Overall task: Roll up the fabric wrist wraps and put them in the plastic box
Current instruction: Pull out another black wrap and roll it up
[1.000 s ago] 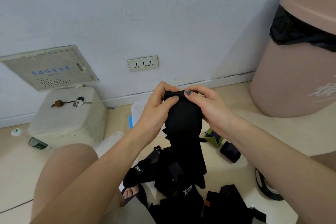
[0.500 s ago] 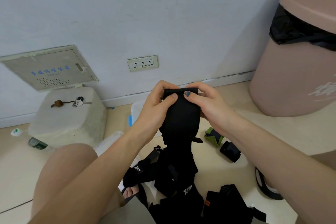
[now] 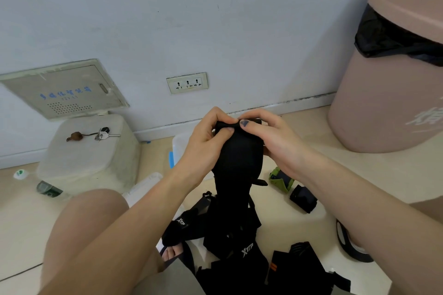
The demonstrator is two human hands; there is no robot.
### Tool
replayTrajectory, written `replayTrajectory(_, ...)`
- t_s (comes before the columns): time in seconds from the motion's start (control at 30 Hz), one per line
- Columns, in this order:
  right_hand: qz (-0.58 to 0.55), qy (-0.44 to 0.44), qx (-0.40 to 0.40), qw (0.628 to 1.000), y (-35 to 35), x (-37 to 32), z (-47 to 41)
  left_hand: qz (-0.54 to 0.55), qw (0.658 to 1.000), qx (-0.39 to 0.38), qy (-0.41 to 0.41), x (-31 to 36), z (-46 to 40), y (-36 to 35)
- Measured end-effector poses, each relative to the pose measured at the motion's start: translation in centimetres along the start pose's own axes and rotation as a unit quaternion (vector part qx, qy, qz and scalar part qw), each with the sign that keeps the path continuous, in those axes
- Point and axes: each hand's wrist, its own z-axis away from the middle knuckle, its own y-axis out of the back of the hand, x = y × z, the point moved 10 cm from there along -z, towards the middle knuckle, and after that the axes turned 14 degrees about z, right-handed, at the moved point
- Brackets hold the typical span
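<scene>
Both hands, left (image 3: 203,143) and right (image 3: 275,141), apparently pinching with curled fingers.

A large pink bin (image 3: 383,93) lined with a black bag (image 3: 388,36) stood at the right against the pale wall (image 3: 215,19). A white triple socket (image 3: 187,82) sat low on that wall, with a grey access panel (image 3: 64,90) bearing blue lettering to its left. Below the panel, a whitish foam box (image 3: 88,158) carried a bunch of keys (image 3: 103,133) on its lid. A roll of black tape (image 3: 350,244) lay on the beige floor (image 3: 359,175).
</scene>
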Motion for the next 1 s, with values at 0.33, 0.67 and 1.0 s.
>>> replayTrajectory(0.33, 0.029, 0.056, 0.046, 0.997, 0.9, -0.9, 0.4, 0.038, 0.995, -0.008, 0.092, -2.0, -0.1, -0.4)
replayTrajectory(0.67, 0.022, -0.015, -0.023, 0.999, 0.0, 0.2, 0.1, -0.054, 0.998, -0.046, -0.005, -0.2, -0.3, -0.2)
replayTrajectory(1.0, 0.011, 0.042, 0.014, 0.999, 0.3, -0.8, -0.2, -0.023, 0.999, -0.031, -0.033, 0.5, 0.1, -0.3)
